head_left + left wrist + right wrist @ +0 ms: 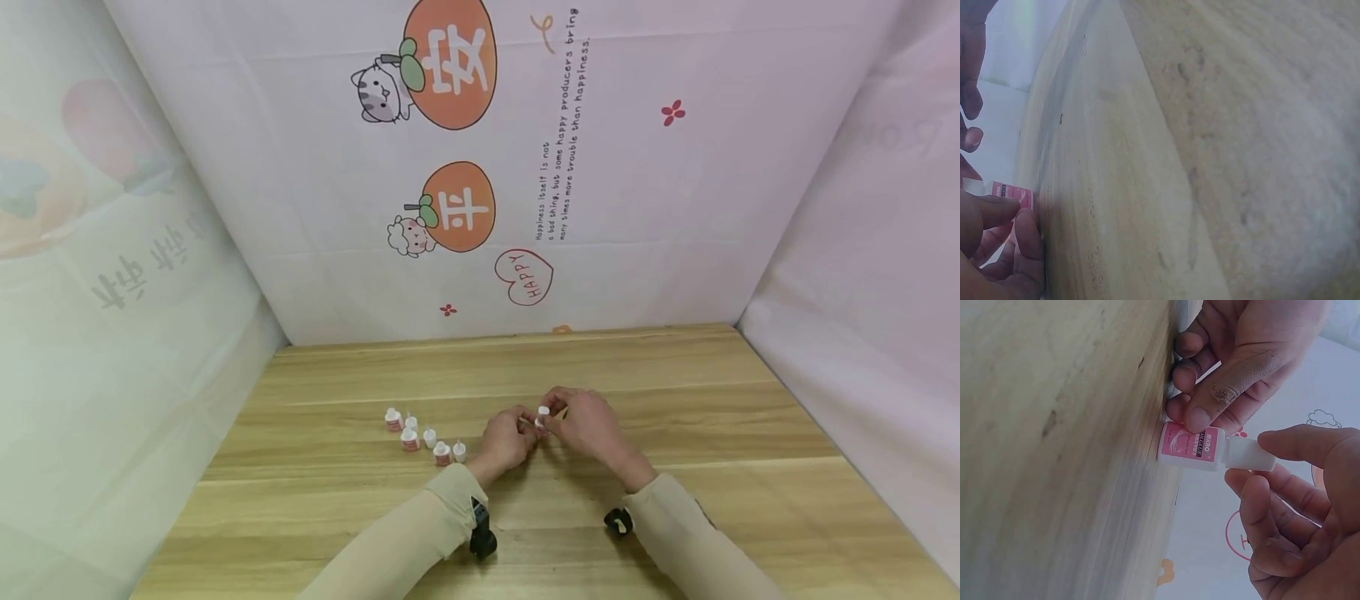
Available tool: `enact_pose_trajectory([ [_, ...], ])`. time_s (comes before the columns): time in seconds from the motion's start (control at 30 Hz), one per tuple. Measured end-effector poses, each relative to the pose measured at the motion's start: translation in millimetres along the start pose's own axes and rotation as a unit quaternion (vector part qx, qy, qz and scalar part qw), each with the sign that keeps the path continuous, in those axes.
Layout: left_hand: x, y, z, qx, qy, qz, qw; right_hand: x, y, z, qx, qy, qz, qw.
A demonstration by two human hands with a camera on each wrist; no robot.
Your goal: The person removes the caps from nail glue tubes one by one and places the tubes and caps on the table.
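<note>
A small glue bottle (pixel 1192 447) with a pink label stands upright on the wooden table. My left hand (pixel 506 439) holds its body low down between thumb and fingers; the left wrist view shows that pinch on the pink label (pixel 1013 192). The white cap (pixel 1250 455) is on top of the bottle, and my right hand (pixel 588 423) pinches it between thumb and fingers. From the head view the hands partly cover the bottle. Whether the cap is tight or loose I cannot tell.
Left of my hands stand several small parts: three similar bottles (pixel 442 455) with pink labels and white necks, and beside them three white caps (pixel 430 438) with thin pins pointing up. The wooden table (pixel 675 392) meets a printed white cloth wall (pixel 600 275) behind.
</note>
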State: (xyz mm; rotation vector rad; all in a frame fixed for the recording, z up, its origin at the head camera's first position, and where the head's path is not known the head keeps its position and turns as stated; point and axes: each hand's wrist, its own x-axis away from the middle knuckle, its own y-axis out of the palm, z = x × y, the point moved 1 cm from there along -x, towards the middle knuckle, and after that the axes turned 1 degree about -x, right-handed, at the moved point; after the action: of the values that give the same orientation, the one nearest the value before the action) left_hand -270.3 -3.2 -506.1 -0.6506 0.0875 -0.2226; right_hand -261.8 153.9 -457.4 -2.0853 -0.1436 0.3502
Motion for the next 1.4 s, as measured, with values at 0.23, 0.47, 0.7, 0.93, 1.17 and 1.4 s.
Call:
enact_pose_trajectory([
  [0.23,0.7,0.0,0.1,0.002,0.002,0.001,1.0,-0.2,-0.1,1.0,0.007,-0.011,0.001,0.9999],
  [0.47,1.2,0.4,0.9,0.009,-0.008,-0.003,0.9999,-0.2,0.5,2.6,0.003,-0.011,0.004,0.9999],
  [0.7,1.6,-0.2,2.1,0.015,-0.021,-0.012,0.9996,0.7,0.0,2.5,0.001,-0.005,0.009,0.9999],
  [0.93,2.8,-1.2,3.3,0.011,-0.014,-0.006,0.9998,-0.1,0.5,2.3,-0.002,-0.005,0.011,0.9999],
  [1.17,3.6,-2.0,6.2,0.009,-0.016,-0.009,0.9998,-0.9,-0.7,2.1,-0.001,0.006,0.009,0.9999],
  [1.4,2.0,-1.4,4.3,0.011,-0.017,-0.012,0.9997,-0.1,-0.3,3.7,0.016,-0.009,0.017,0.9997],
])
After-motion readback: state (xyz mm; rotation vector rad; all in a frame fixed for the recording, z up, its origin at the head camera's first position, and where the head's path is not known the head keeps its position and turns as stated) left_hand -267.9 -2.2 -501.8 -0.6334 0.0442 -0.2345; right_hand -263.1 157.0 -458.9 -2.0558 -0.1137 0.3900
